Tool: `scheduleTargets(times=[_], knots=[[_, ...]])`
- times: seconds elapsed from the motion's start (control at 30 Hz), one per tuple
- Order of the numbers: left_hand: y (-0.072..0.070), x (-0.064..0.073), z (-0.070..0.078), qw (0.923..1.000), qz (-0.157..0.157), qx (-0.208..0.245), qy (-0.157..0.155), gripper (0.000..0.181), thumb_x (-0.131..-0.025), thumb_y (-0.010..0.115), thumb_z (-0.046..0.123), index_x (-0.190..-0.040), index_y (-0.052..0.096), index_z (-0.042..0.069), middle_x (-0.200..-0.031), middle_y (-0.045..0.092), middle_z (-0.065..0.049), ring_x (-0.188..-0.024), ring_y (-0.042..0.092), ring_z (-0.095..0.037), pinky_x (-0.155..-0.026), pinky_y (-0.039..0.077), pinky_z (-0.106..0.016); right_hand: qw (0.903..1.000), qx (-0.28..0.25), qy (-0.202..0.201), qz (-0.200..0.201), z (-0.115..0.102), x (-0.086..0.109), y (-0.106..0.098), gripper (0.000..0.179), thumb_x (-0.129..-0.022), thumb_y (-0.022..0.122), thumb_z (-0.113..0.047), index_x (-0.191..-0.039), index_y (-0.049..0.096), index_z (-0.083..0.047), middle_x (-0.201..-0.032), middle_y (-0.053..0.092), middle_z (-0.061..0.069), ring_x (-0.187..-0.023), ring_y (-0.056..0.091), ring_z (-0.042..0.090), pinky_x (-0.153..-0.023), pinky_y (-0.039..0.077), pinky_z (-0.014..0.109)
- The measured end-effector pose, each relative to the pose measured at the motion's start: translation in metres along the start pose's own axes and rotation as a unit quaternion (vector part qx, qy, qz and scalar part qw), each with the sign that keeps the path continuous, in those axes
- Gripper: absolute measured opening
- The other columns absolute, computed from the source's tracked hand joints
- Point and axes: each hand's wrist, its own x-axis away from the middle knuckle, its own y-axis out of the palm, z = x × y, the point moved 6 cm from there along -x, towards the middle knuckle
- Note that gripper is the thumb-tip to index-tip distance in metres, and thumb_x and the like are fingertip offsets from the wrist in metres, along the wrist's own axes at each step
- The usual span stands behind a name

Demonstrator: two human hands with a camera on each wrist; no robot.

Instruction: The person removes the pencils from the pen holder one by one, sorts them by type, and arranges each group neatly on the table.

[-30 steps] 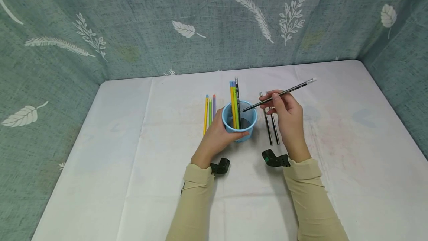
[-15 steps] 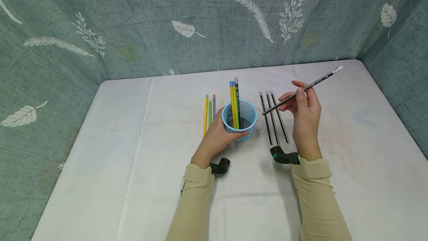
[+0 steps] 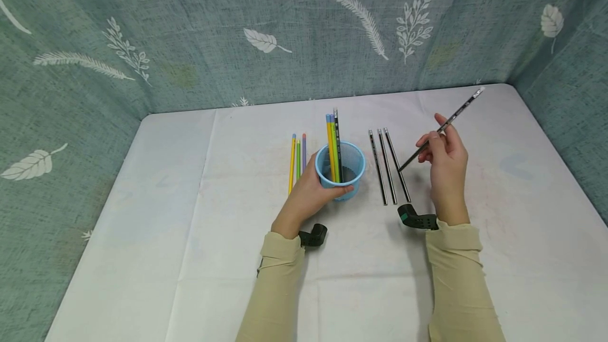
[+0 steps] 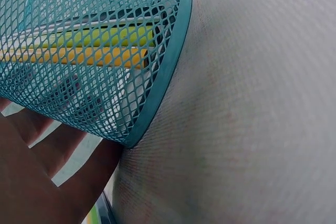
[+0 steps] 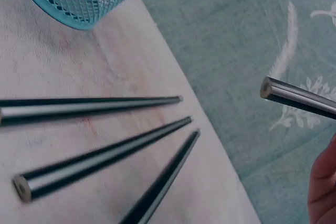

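Note:
My left hand (image 3: 306, 191) grips a light blue mesh pencil cup (image 3: 353, 156), thumb along its near side and fingers around its left side, partly hidden. The cup stands upright on the table. In it lean a yellow pencil (image 3: 331, 154), a green pencil (image 3: 335, 160) and a black pencil (image 3: 338, 136). My right hand (image 3: 446, 170) pinches another black pencil (image 3: 463, 108), tilted, with its eraser end up to the right. In the right wrist view, this pencil (image 5: 299, 98) shows a flat, unsharpened end. Just left of that hand lie three black pencils (image 3: 388, 168), side by side.
Left of the cup lie a yellow pencil (image 3: 292, 165), a green pencil (image 3: 298, 160) and a purple pencil (image 3: 304, 148), their near ends partly behind the left hand. A white cloth covers the table (image 3: 228, 236). Behind hangs a green leaf-patterned curtain (image 3: 304, 73).
My right hand has moved away from the cup to the right with the black pencil, which is now tilted more steeply. All three lying black pencils have come into sight. The left hand and cup stay put.

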Motion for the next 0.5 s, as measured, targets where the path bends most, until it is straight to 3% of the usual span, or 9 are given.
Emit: scheduleTargets(times=[0.17,0.4,0.5], knots=[[0.000,0.000,0.000,1.0000,-0.001,-0.004,-0.002,0.099,-0.062,0.077,0.056,-0.142,0.023,0.031,-0.133,0.043,0.008,-0.118,0.045,-0.012,-0.096,0.040,-0.039,0.9996,0.021,0.019,0.009,-0.001,0.000,-0.007,0.033,-0.096,0.047,-0.015,-0.129,0.052,-0.016,-0.077,0.056,0.006,-0.057,0.044,0.015,-0.053,0.039,0.019],[0.001,-0.001,0.000,1.0000,0.000,-0.006,-0.001,0.100,-0.062,0.077,0.056,-0.142,0.022,0.031,-0.133,0.043,0.007,-0.118,0.045,-0.012,-0.096,0.040,-0.039,0.9836,0.168,0.063,-0.020,0.022,-0.008,-0.015,0.036,-0.096,0.046,-0.026,-0.131,0.051,-0.021,-0.074,0.056,-0.005,-0.055,0.042,0.009,-0.053,0.039,0.018],[0.001,-0.001,-0.001,1.0000,-0.001,-0.003,-0.005,0.099,-0.062,0.077,0.057,-0.141,0.023,0.032,-0.132,0.043,0.008,-0.118,0.045,-0.012,-0.095,0.040,-0.040,0.9777,0.193,0.069,-0.044,0.032,-0.009,-0.016,0.037,-0.097,0.045,-0.027,-0.133,0.049,-0.018,-0.073,0.055,-0.006,-0.056,0.042,0.010,-0.054,0.039,0.019]])
